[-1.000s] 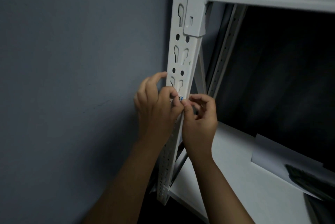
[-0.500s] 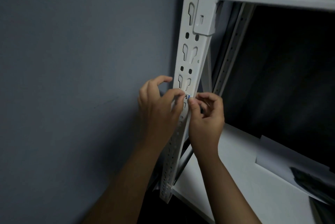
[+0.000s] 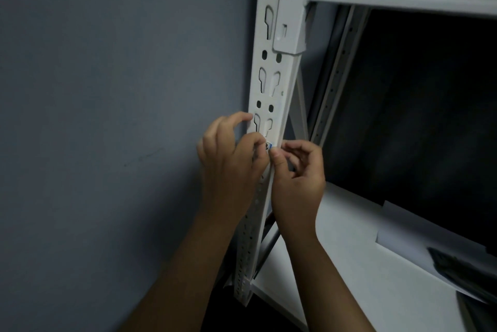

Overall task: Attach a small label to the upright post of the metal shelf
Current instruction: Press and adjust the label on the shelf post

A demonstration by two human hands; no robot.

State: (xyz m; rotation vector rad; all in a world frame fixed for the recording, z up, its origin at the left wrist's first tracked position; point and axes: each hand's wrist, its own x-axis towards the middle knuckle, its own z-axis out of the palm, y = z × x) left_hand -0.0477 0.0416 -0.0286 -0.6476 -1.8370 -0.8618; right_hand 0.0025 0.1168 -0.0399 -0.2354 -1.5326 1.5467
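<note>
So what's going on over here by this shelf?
A person is fixing a small label onto the white upright post of a metal shelf, next to a grey wall. The left hand and right hand meet at the post, fingertips pinching and pressing the label against its front face just below a pair of keyhole slots. Only a sliver of the label shows, so whether it is fully stuck cannot be told.

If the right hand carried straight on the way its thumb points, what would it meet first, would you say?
Most likely the small label on the upright post; the right hand has its thumb tip right at it, though actual contact is hard to judge.
</note>
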